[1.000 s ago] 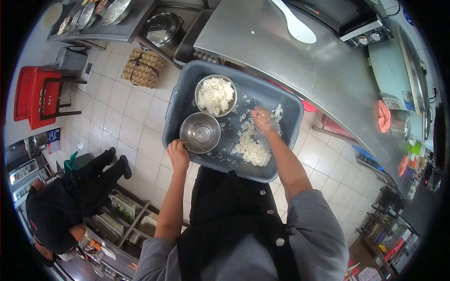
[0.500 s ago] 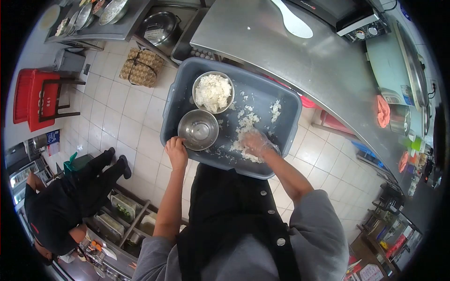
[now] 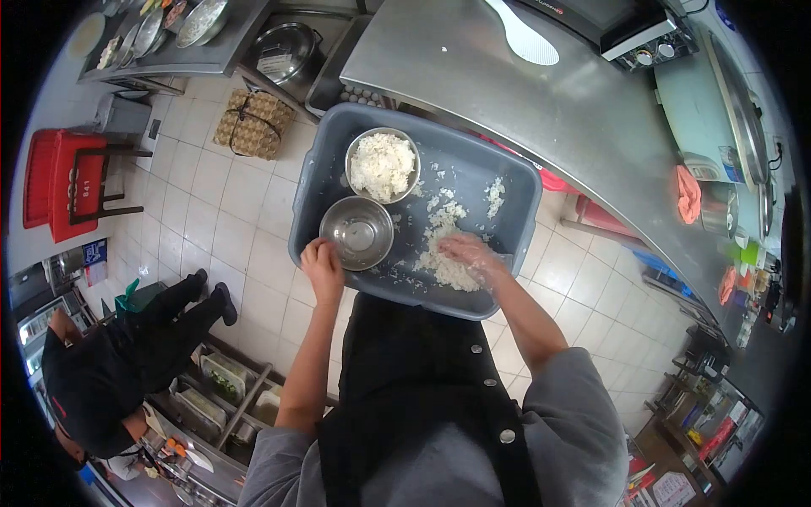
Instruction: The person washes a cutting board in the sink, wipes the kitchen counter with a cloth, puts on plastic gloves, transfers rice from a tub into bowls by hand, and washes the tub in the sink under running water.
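Note:
A large grey plastic tub [image 3: 522,198] has cooked white rice [image 3: 446,269] scattered and heaped over its floor. Inside it at the left, an empty steel bowl [image 3: 359,235] sits just below a second steel bowl [image 3: 354,140] heaped with rice. The fingers of my left hand [image 3: 323,269] curl over the near left rim of the empty bowl, at the tub's edge. My right hand [image 3: 475,258], in a clear plastic glove, is down at the rice heap on the right, fingers bent together around some rice; its fingertips are partly hidden.
A steel counter [image 3: 439,80] with a white rice paddle [image 3: 528,38] runs beyond the tub. Stacked egg trays [image 3: 252,124] and a lidded pot [image 3: 287,52] stand at the upper left. A red chair [image 3: 63,182] and a co-worker [image 3: 110,359] in black are at the left.
My right hand has lifted and turned slightly, its fingers now showing more above the rice. My left hand's fingers have shifted a little at the bowl's rim.

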A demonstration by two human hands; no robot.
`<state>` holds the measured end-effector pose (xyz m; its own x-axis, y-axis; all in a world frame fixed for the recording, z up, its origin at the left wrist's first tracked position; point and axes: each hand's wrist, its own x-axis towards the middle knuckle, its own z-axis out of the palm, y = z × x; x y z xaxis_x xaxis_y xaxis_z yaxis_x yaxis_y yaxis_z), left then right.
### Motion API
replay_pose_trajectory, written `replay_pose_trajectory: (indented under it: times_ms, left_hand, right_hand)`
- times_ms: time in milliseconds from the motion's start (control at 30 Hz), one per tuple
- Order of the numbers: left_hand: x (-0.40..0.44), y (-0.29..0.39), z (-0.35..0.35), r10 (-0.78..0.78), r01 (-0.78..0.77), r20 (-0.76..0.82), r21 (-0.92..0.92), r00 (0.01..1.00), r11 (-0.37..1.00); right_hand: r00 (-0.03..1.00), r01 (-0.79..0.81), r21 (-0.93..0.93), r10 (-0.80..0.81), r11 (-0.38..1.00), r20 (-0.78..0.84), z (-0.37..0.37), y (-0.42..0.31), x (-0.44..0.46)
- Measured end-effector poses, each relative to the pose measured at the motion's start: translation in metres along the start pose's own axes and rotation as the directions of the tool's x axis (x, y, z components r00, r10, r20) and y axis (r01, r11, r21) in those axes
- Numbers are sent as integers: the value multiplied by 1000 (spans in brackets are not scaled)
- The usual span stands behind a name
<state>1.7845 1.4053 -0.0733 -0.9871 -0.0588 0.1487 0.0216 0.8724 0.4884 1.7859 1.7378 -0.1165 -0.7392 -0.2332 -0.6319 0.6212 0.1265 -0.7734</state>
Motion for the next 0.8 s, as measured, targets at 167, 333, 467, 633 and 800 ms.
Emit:
replay_pose_trajectory:
  times_ms: [167, 333, 467, 633, 800]
  left_hand:
    - [17, 73, 9, 128, -92, 86, -338, 988, 937]
    - [19, 111, 31, 236, -133, 184, -445, 954, 886]
    - [25, 127, 32, 251, -177, 150, -388, 956, 904]
    - [28, 131, 32, 276, -245, 89, -258, 957, 935]
    - [35, 127, 24, 289, -276, 47, -187, 956, 943]
  right_hand:
    - [965, -227, 418, 146, 880, 217, 1, -42, -6]
    - [961, -237, 595, 95, 768, 261, 8, -49, -7]
    - [925, -55, 680, -219, 731, 310, 10, -52, -16]
    - [922, -164, 680, -134, 715, 364, 10, -57, -12]
    - [911, -132, 684, -185, 717, 370, 19, -70, -15]
